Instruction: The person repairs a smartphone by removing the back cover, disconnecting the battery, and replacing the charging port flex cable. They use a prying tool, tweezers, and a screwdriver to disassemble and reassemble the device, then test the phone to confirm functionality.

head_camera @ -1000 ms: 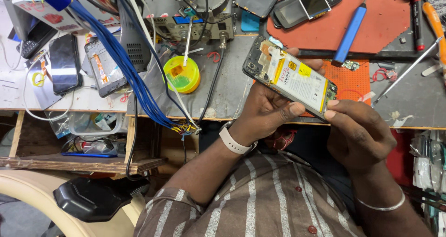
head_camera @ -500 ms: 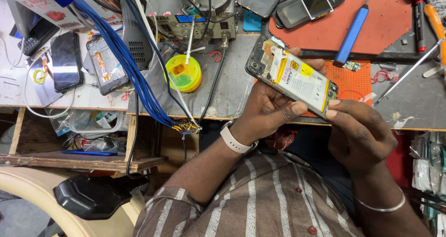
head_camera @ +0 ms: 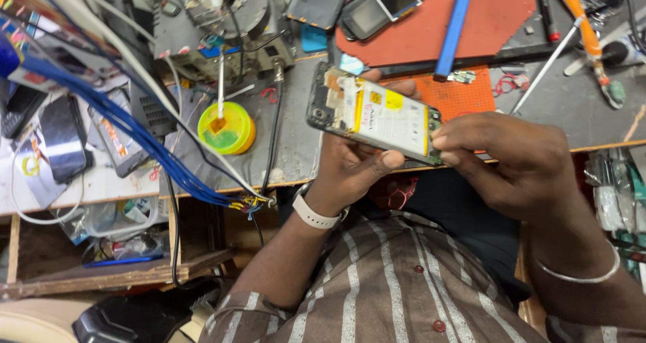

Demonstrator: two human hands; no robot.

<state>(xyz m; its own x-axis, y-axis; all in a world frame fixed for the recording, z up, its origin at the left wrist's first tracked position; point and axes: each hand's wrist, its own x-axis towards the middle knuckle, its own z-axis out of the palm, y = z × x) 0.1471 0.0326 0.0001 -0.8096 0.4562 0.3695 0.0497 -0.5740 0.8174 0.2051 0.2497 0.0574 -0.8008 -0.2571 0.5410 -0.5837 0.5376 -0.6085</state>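
Note:
An opened smartphone (head_camera: pixel 373 113) with its back cover off shows a white and yellow battery. My left hand (head_camera: pixel 350 168) cradles it from below, thumb along its near edge. My right hand (head_camera: pixel 505 158) pinches the phone's right end with its fingertips. The phone is held above the front edge of the grey workbench (head_camera: pixel 296 148). A white watch band sits on my left wrist and a thin bangle on my right.
An orange mat (head_camera: pixel 437 20) at the back holds a blue tool (head_camera: pixel 451 30), a small keypad phone (head_camera: pixel 383 7) and a dark phone (head_camera: pixel 316 0). A yellow-green round tin (head_camera: pixel 227 129), blue cable bundle (head_camera: pixel 128 124), screwdrivers (head_camera: pixel 579 27) and other phones (head_camera: pixel 60 144) lie around.
The phone has tilted flatter and shifted left, and my right hand has closed in on its right end. The view has moved closer to the bench.

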